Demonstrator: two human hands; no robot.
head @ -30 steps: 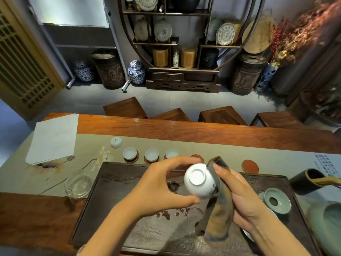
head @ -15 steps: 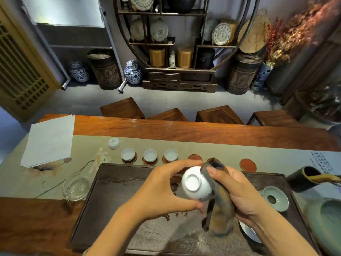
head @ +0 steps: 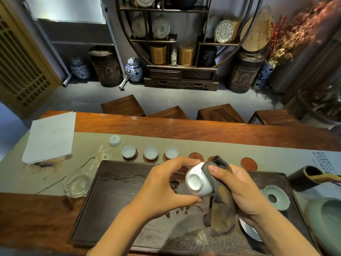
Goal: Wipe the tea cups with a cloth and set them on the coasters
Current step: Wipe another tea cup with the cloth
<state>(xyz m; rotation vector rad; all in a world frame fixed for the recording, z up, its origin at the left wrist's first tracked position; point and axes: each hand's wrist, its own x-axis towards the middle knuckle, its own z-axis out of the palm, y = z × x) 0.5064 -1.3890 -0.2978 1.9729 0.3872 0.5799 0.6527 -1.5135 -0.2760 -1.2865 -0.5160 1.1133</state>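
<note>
While hands wipe one cup point(head: 198, 182), three cups point(head: 151, 153) on coasters.

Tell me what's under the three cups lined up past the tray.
Each of the three cups sits on a round reddish-brown coaster, only its near edge showing. The rest of each coaster is covered by its cup.

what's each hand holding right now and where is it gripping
Left hand pinches the cup by its rim, base toward the camera. Right hand holds the cloth against the cup's side.
</note>
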